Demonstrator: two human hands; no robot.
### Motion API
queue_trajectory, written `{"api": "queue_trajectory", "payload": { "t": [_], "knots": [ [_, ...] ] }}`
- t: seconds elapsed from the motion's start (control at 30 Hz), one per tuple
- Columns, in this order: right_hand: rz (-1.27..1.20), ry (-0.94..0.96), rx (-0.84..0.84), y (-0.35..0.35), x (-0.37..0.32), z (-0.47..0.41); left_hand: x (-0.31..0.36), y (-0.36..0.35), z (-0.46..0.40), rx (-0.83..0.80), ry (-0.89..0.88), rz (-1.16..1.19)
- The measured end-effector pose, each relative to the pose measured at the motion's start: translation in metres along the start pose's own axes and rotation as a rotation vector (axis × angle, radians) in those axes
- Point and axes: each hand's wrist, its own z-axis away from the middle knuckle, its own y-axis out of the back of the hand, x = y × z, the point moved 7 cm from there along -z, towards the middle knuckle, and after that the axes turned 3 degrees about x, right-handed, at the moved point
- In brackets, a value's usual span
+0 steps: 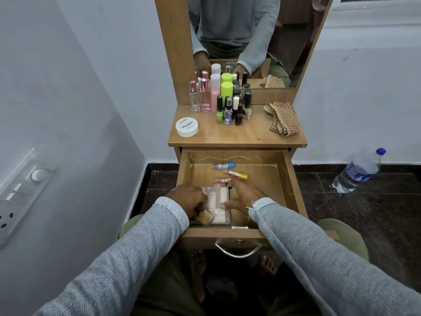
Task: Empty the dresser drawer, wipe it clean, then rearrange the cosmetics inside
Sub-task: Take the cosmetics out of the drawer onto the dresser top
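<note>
The wooden drawer (287, 179) is pulled out below the dresser top (250, 135). Inside lie a blue-capped tube (224, 165), a yellow-ended tube (237, 174), a small pink item (222, 180) and a clear plastic case (218, 207) with white pieces. My left hand (188, 200) is curled around a small tan item (205, 217) at the drawer's front left. Beside the case, my right hand (242, 196) rests with its fingers spread, thumb touching the case. On the dresser top stand perfume bottles (200, 94), several nail polish bottles (232, 110) and a white nail polish remover jar (186, 127).
A checked cloth (281, 118) lies crumpled on the right of the dresser top. A mirror (248, 39) rises behind. A plastic water bottle (360, 171) stands on the dark floor at the right. A wall with a switch panel (25, 190) is close on the left.
</note>
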Motion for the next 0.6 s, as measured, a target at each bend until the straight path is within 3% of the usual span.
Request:
{"api": "queue_trajectory", "payload": {
  "t": [0.13,0.3,0.47,0.6],
  "knots": [
    [0.015,-0.004,0.016,0.003,0.005,0.004,-0.002,-0.001,-0.004,0.077,0.013,0.027],
    [-0.099,0.068,0.209,0.021,-0.001,0.01,-0.01,0.007,-0.007,0.249,0.113,0.26],
    [-0.034,0.268,0.08,0.013,-0.022,0.015,-0.018,0.017,-0.012,0.442,0.158,0.497],
    [-0.077,0.285,0.178,0.019,-0.021,0.011,-0.012,0.028,-0.015,0.513,0.098,0.706]
  ]
}}
